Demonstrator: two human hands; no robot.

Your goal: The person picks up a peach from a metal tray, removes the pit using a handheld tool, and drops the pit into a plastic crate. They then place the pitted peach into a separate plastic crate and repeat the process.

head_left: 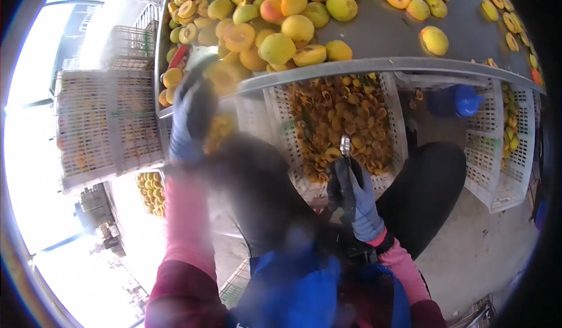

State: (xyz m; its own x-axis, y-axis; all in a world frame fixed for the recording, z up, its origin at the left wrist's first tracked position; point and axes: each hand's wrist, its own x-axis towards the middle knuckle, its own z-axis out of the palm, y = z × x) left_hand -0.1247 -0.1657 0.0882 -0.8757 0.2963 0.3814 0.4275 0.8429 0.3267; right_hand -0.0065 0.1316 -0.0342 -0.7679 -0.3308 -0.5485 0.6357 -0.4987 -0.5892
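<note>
Worktop (374, 38), twelve o'clock: fruit (277, 48), yellow to orange, whole and halved, heaped toward eleven, looser toward one. Middle crate (398, 117), two o'clock of centre, below the worktop's edge: brown-orange pieces (345, 108). Right crate (483, 176), three o'clock: green-yellow fruit. Left crates (105, 129), nine o'clock: side by side, contents faintly visible through the openings. Hands: gloved, well apart. Right hand (354, 196), four o'clock: closed round a metal tool (345, 145), tip over the middle crate. Left hand (196, 102), ten o'clock: blurred, beside the heap; its grip cannot be told.
</note>
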